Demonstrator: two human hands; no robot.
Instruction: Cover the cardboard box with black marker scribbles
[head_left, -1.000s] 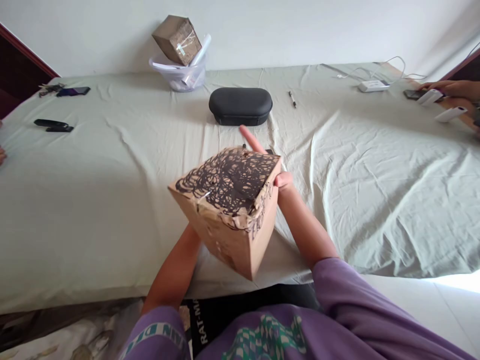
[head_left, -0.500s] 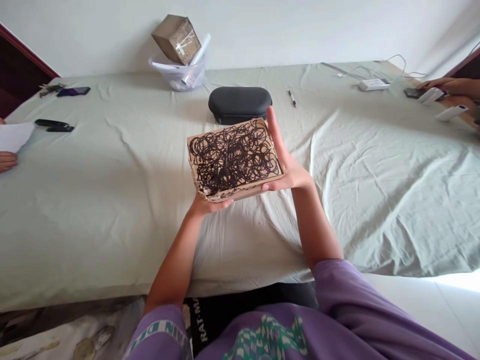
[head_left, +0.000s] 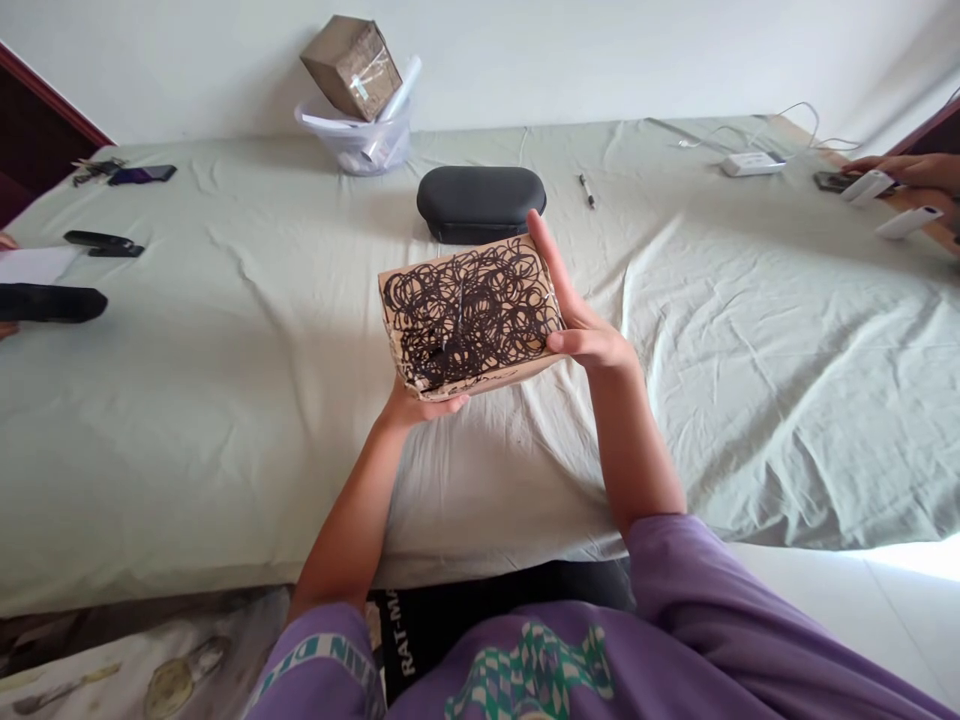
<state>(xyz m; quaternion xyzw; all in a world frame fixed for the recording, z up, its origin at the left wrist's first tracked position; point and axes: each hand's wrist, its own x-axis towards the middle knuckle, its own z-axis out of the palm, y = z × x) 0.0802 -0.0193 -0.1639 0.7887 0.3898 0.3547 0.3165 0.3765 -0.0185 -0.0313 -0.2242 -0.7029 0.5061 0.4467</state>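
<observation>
A cardboard box [head_left: 472, 315], its top face covered in black looping scribbles, is held up over the cloth-covered table [head_left: 225, 430]. My left hand [head_left: 420, 405] grips its lower left corner from beneath, most of the fingers hidden under the box. On the right side my right hand [head_left: 581, 320] grips the box, the thumb on the near right edge and a finger stretched along the right side. The box is tilted, with the scribbled face toward me. Just beyond it lies a black zip case [head_left: 481, 200].
A plastic basket [head_left: 375, 150] with a brown box [head_left: 352, 68] on top stands by the wall. A pen [head_left: 586, 192] lies right of the case. At left are a stapler [head_left: 105, 243] and a phone [head_left: 142, 174]; another person's hand [head_left: 911, 172] and a white power strip [head_left: 752, 163] are at right.
My right thumb has moved from the box's near side up onto its top edge. At left, a black object now appears in front of the other person's paper.
</observation>
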